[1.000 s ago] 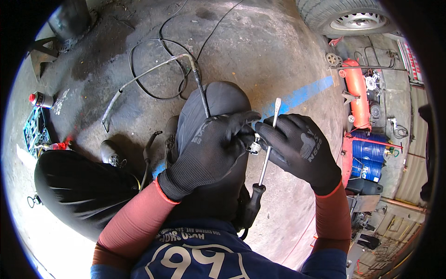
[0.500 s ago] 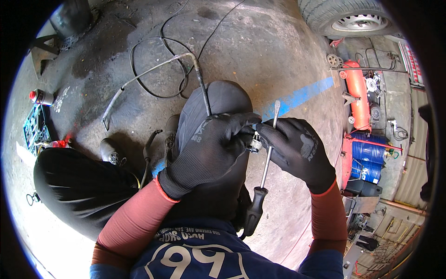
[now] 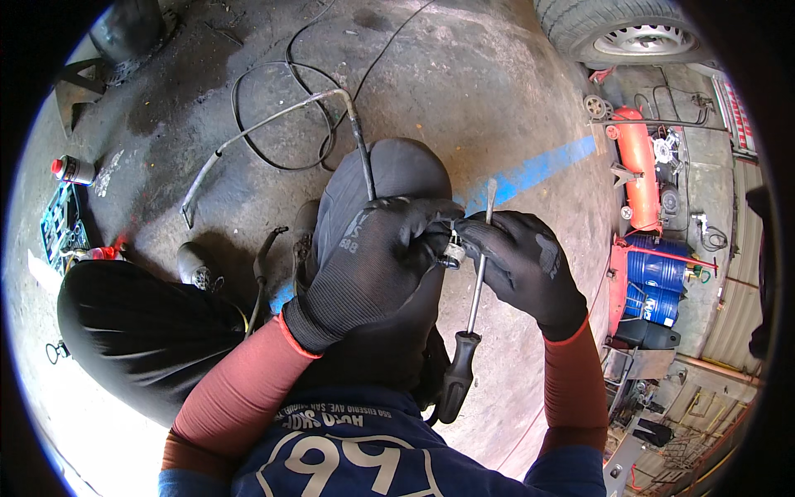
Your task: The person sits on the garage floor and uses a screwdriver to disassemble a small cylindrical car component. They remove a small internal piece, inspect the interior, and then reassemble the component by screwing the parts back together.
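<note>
My left hand [image 3: 360, 269], in a black glove, is closed around the end of a bent metal pipe [image 3: 358, 141]. The pipe rises past my raised knee, then bends off to the left. A small metal fitting [image 3: 453, 251] pokes out between my two hands, mostly covered by the fingers. My gloved right hand [image 3: 523, 263] is closed, pinching at the fitting while a flathead screwdriver [image 3: 479, 294] lies held across its fingers. The screwdriver's blade points away from me and its black handle hangs toward my body. My fingertips almost meet.
A black cable [image 3: 235, 108] lies coiled on the concrete floor ahead. To the left are a blue tool case [image 3: 60, 228] and a can with a red cap [image 3: 74, 171]. On the right stand a vehicle wheel [image 3: 633, 37], an orange tank [image 3: 636, 170] and blue drums [image 3: 658, 277].
My right hand has shifted slightly left, with its forearm, and the screwdriver handle has swung a little toward the right. Slightly more of the fitting shows. My left hand keeps its grip.
</note>
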{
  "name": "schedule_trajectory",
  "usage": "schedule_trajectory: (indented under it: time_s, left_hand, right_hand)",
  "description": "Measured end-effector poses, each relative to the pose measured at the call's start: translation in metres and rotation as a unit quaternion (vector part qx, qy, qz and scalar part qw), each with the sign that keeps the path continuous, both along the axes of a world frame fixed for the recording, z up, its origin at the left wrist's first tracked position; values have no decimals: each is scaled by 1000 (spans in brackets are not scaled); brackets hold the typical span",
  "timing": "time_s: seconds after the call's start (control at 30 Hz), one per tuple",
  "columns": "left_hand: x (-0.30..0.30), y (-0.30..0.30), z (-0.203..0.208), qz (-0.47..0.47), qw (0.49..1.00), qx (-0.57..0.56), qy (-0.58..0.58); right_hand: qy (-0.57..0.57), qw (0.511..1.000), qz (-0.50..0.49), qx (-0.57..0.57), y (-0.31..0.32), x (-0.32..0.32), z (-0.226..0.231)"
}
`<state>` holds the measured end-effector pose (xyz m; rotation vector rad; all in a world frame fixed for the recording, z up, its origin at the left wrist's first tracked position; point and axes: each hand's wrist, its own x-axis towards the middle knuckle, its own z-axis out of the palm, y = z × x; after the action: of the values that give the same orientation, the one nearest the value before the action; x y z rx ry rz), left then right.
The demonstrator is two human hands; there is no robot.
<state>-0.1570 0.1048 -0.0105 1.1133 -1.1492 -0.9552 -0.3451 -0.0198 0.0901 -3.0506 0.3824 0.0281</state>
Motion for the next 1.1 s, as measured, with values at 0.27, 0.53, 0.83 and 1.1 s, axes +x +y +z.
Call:
schedule_trajectory:
  time_s: [0.27,0.53,0.83,1.1]
  left_hand:
    - [-3,0,-3,9,997,-37,63]
    - [12,2,7,-84,991,5,102]
    - [19,2,12,-120,984,33,129]
    - [22,13,21,-74,970,89,215]
  right_hand:
    - [-41,997,-30,49,4,-1,-4]
    - [-114,993,-35,23,16,0,-7]
    - [-146,986,-61,56,11,-10,-14]
    - [-388,903,-126,135,31,-15,-39]
